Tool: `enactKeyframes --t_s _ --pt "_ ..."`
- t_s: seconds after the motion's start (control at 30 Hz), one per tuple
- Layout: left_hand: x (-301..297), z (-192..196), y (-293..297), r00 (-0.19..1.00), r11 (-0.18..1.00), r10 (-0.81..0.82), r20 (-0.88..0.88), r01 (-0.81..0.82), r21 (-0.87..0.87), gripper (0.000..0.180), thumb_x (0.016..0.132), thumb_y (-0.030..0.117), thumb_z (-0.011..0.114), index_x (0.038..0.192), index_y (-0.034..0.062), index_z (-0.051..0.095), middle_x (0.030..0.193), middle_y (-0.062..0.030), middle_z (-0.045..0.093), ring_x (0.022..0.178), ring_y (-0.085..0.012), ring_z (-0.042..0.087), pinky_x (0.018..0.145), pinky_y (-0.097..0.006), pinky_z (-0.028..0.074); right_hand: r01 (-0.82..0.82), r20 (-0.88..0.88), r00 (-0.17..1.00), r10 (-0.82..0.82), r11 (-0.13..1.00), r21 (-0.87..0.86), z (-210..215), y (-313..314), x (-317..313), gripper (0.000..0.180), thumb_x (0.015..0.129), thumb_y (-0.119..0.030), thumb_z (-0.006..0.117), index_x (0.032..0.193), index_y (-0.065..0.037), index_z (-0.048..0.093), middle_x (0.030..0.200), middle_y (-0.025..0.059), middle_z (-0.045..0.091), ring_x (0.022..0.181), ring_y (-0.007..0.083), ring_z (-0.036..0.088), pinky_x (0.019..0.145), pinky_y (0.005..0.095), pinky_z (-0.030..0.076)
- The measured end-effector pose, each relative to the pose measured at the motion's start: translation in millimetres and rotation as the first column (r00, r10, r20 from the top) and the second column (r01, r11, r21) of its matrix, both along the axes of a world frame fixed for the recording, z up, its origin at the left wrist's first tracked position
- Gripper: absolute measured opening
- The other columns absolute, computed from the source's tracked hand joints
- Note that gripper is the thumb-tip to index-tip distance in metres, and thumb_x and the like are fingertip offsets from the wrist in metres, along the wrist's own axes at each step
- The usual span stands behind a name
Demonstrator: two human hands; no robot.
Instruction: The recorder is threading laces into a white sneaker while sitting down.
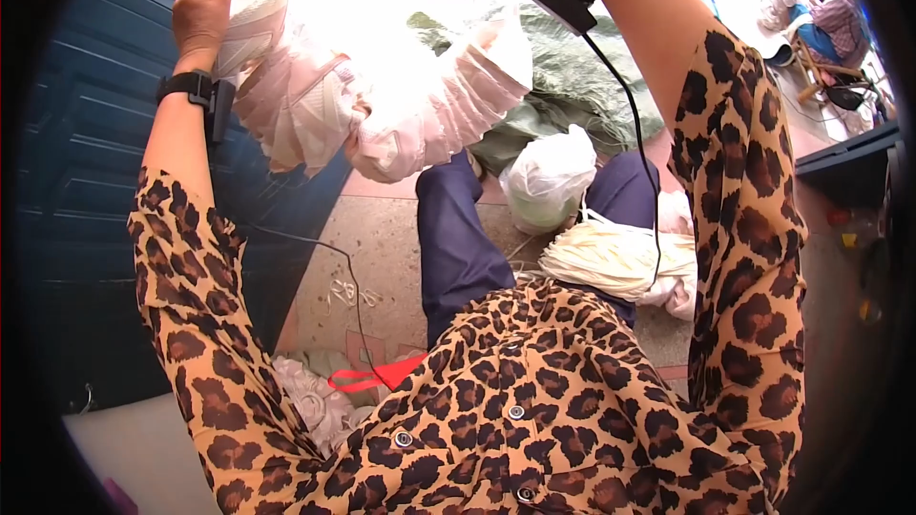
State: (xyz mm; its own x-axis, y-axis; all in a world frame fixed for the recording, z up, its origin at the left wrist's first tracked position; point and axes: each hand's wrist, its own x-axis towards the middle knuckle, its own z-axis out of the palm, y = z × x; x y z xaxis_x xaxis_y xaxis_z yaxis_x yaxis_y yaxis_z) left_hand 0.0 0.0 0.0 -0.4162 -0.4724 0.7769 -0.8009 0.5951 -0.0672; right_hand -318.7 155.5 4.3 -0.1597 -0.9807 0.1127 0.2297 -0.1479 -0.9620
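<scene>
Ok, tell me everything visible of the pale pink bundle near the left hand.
The pale pink bundle looks like cloth, gathered into pleated, layered folds, with a pinched spot between two bulging sections. It hangs in a loose curve in the upper part of the view, partly washed out by glare. The left hand is raised at its left edge; whether it grips the cloth is unclear.

Below the cloth (401, 138) we have free room over the floor (386, 229), though a thin cable (296, 236) crosses it. Left of the cloth, the door (86, 153) bars us; to its lower right, the bag (549, 181), bundle (611, 256) and right leg (623, 187) block our way; to its right hangs a cord (635, 110).
</scene>
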Motion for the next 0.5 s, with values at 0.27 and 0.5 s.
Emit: enactKeyframes --t_s 0.27,0.5 --pt "8.0 49.1 -10.4 0.993 0.973 -0.085 0.085 0.101 -0.210 0.032 0.083 0.036 0.052 0.066 0.0087 0.052 0.061 -0.0136 0.057 0.060 -0.0333 0.057 0.051 -0.038 0.045 -0.095 0.152 0.982 0.110 0.990 -0.101 -25.4 9.2 22.2 0.040 0.091 -0.030 0.038 0.124 -0.007 0.037 0.117 0.0112 0.046 0.102 0.0204 0.047 0.089 0.0371 0.035" --pt "39.8 -36.8 61.8 0.869 0.887 -0.463 0.177 0.453 0.096 0.016 0.084 0.014 0.053 0.071 0.0049 0.055 0.055 -0.0139 0.050 0.044 -0.0278 0.050 0.041 -0.035 0.039 -0.148 0.036 0.989 0.144 0.977 0.156 -116.2 26.5 -2.7 0.035 0.087 -0.030 0.048 0.116 -0.010 0.046 0.114 0.0059 0.051 0.105 0.0139 0.048 0.090 0.0354 0.038"
